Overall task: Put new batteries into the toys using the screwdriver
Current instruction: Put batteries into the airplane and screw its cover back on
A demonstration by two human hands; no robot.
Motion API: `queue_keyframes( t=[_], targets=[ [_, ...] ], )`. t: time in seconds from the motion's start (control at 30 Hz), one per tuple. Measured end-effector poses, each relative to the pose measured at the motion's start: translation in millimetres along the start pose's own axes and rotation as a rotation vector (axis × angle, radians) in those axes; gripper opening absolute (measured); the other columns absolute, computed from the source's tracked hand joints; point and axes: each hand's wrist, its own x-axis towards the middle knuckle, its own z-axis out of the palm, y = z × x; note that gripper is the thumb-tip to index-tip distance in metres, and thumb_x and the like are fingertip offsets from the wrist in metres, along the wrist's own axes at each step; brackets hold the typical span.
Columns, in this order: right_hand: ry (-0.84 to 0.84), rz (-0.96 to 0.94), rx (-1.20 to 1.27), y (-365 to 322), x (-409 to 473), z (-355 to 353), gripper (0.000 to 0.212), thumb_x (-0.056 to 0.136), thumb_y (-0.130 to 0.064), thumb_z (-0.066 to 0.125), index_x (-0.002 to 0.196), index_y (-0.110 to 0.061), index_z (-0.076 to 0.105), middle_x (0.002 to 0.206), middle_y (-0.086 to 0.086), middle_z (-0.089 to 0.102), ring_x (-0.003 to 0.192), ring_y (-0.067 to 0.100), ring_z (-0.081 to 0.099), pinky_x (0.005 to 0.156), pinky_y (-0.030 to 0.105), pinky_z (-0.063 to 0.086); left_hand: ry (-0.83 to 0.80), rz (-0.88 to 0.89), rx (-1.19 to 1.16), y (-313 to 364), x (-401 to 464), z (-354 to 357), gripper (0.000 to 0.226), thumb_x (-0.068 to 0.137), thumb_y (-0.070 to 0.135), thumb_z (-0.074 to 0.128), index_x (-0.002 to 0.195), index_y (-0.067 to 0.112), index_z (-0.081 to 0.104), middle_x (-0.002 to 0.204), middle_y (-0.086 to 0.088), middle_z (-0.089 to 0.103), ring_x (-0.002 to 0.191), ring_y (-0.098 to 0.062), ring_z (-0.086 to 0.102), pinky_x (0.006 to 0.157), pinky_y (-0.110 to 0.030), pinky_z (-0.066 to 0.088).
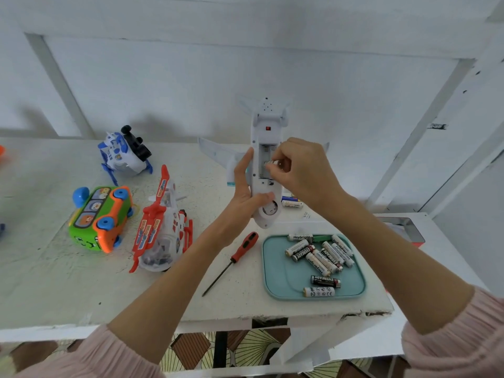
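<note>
Teal tray (275, 279) – loose batteries (321, 253) piled inside
Left hand (246, 193) grips the plane (266, 137); right hand (302, 170) pinches a battery (272, 162) at its open compartment.

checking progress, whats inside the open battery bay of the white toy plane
The right hand pinches a battery into the bay of the white toy plane. Its fingers cover the rest; other cells cannot be told.

Left hand (246, 186) gripping upturned toy plane (266, 170), right hand (297, 166) pinching battery (272, 162)
</note>
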Motion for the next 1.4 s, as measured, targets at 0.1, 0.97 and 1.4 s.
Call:
queue_keyframes(
  t=[0.1, 0.97, 1.4],
  targets=[
    [-0.015, -0.008, 0.003, 2, -1, 2, 0.014, 0.075, -0.002, 0.065, 0.067, 0.001, 0.055, 0.065, 0.004, 0.046, 0.057, 0.020, 0.044, 0.053, 0.036, 0.041, -0.023, -0.006, 0.008, 1, 0, -1, 0.078, 0.091, 0.002, 0.054, 0.134, 0.051, 0.011, 0.141, 0.009, 0.041, 0.113, -0.008, 0.057, 0.097, -0.029, 0.048],
    [-0.063, 0.055, 0.064, 13, -8, 3, 0.024, 0.074, -0.010, 0.073, 0.095, 0.001, 0.068, 0.082, 0.009, 0.064, 0.066, 0.012, 0.046, 0.062, 0.017, 0.036, -0.022, 0.049, 0.133, 3, -2, 0, 0.075, 0.082, 0.021, 0.062, 0.130, 0.059, 0.019, 0.145, 0.005, 0.039, 0.112, -0.018, 0.059, 0.095, -0.033, 0.050],
    [-0.256, 0.050, -0.030, 6, 1, -15, 0.033, 0.074, -0.010, 0.072, 0.057, -0.016, 0.045, 0.052, -0.013, 0.037, 0.049, 0.002, 0.033, 0.052, 0.014, 0.026, -0.036, 0.028, 0.155, 5, -4, -1, 0.077, 0.084, 0.019, 0.066, 0.134, 0.054, 0.020, 0.143, 0.002, 0.040, 0.109, -0.012, 0.061, 0.089, -0.026, 0.051]
  ],
)
